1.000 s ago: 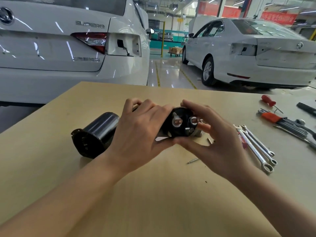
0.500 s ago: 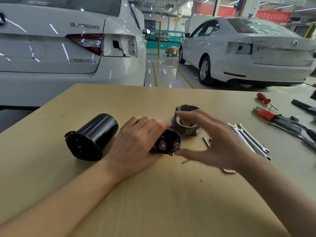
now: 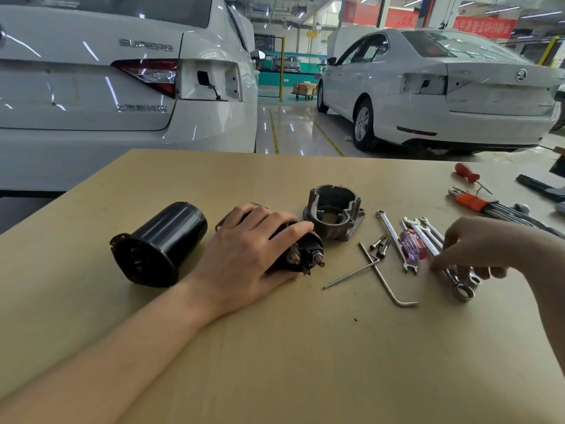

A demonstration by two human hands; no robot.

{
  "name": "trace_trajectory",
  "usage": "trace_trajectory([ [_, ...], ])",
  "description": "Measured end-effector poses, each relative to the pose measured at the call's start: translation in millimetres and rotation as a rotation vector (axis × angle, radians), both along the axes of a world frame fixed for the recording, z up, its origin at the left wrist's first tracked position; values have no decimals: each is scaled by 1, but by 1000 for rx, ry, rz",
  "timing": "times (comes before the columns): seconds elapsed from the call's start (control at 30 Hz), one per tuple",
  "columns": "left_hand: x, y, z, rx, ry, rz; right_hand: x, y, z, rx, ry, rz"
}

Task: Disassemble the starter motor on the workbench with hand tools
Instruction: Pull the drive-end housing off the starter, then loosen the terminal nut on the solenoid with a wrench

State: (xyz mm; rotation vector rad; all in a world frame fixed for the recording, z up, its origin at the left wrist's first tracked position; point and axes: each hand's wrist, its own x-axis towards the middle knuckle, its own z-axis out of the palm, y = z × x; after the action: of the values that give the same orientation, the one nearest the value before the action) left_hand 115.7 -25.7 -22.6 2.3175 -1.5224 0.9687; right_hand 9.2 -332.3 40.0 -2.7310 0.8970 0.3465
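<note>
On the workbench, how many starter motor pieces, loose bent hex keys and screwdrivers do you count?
Motor pieces: 3, black casing, solenoid, grey housing
Bent hex keys: 2
Screwdrivers: 2, red handle, purple handle
Total: 7

Tan workbench point(image 3: 275, 362) and its load. Black cylindrical housing point(image 3: 159, 244) on its side near the left edge; grey cast end housing point(image 3: 334, 214) at centre; bolts point(image 3: 380, 246), two bent hex keys point(image 3: 371, 270) and combination wrenches point(image 3: 428, 243) toward the right edge; red-handled screwdriver point(image 3: 464, 177) at the far right corner.
</note>
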Motion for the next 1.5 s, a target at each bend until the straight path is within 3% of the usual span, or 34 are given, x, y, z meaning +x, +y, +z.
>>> trace_trajectory([
  [0.27,-3,2,3,-13,72,-44,5,14,-6,-129,-21,35],
  [0.4,-1,6,10,-14,134,-94,1,7,6,-210,-196,-16],
  [0.47,-1,10,13,-65,318,-113,2,6,10,-210,-362,-30],
  [0.53,-3,15,17,-148,647,-140,6,10,9,-48,-621,-32],
  [0.6,-2,16,26,-293,976,-230,10,16,8,258,-866,-9],
  [0.7,4,16,39,-552,1304,-363,11,21,12,719,-1039,48],
  [0.87,19,20,42,-824,1646,-474,12,33,15,1065,-1114,56],
  [1.0,26,21,43,-953,1729,-551,18,48,12,1403,-1170,-85],
  [1.1,27,23,43,-1013,1741,-585,19,57,10,1415,-1249,-177],
  [1.2,19,21,44,-911,1633,-543,23,66,-1,1357,-1234,-333],
  [1.27,10,18,38,-646,1321,-381,25,74,-11,1366,-1182,-391],
  [1.37,1,17,26,-57,658,-179,27,84,-23,1352,-1165,-390],
  [1.43,-2,17,25,101,482,-124,27,89,-26,1320,-1186,-386],
  [1.5,-2,16,23,113,410,-77,27,91,-27,1294,-1211,-422],
])
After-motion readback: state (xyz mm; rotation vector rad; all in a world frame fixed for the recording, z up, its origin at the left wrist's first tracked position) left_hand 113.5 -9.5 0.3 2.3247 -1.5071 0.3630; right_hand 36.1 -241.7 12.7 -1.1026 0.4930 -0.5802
